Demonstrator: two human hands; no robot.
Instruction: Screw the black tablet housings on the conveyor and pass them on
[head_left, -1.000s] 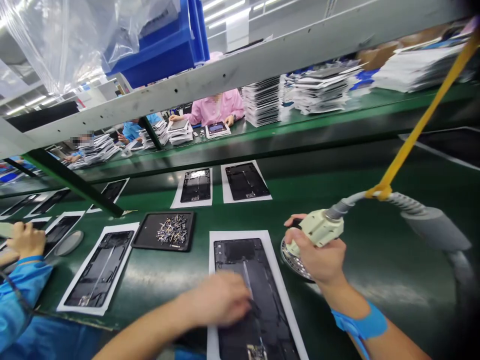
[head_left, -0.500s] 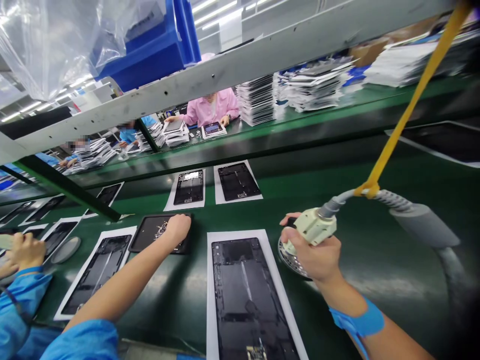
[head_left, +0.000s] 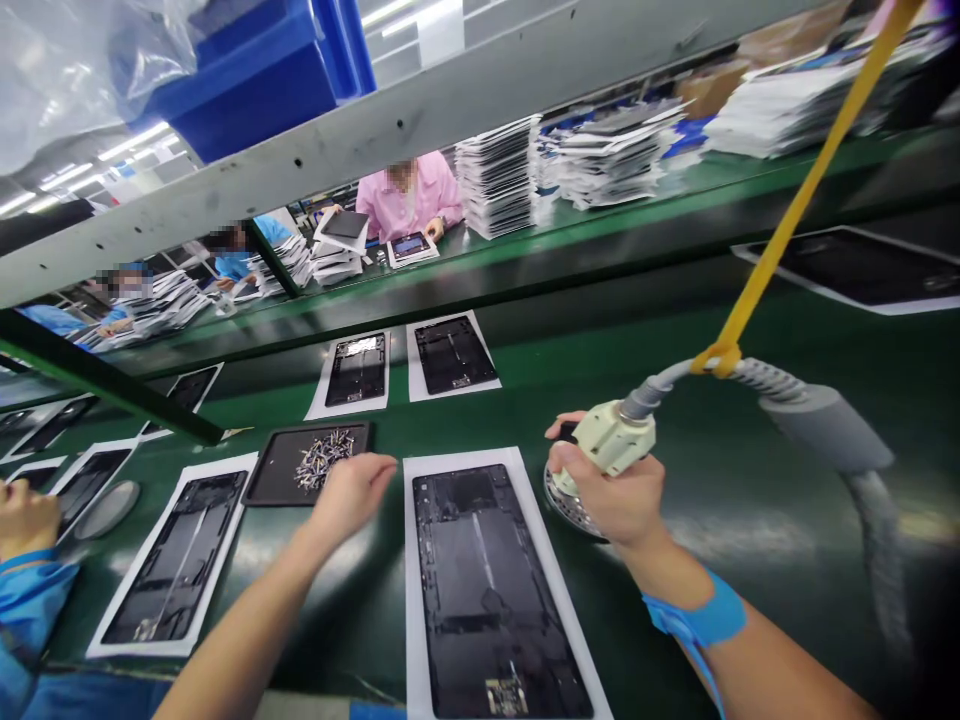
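Note:
My left hand [head_left: 354,495] hovers just right of a black tray [head_left: 271,462], its fingers pinched together. Whatever is between the fingertips is too small to make out. Several small metal pieces [head_left: 321,458] lie heaped in the tray. In front of me a black tablet back housing [head_left: 491,560] rests on a white sheet [head_left: 540,510], between my two hands. My right hand [head_left: 619,500] is wrapped round a pale green corded hand tool [head_left: 616,438]. Below it shows a round metal piece with holes [head_left: 574,510], partly hidden by the hand.
A yellow strap [head_left: 810,190] holds up the tool's grey cable [head_left: 814,415]. More housings on sheets lie at left [head_left: 176,555] and behind [head_left: 454,352]. A co-worker's hand [head_left: 28,518] is at far left. A white beam [head_left: 450,110] with a blue bin [head_left: 247,80] crosses above.
My left hand has come from over the tray toward the near right, uncovering the heap of metal pieces. My right hand keeps its grip on the tool. The whole view has shifted slightly.

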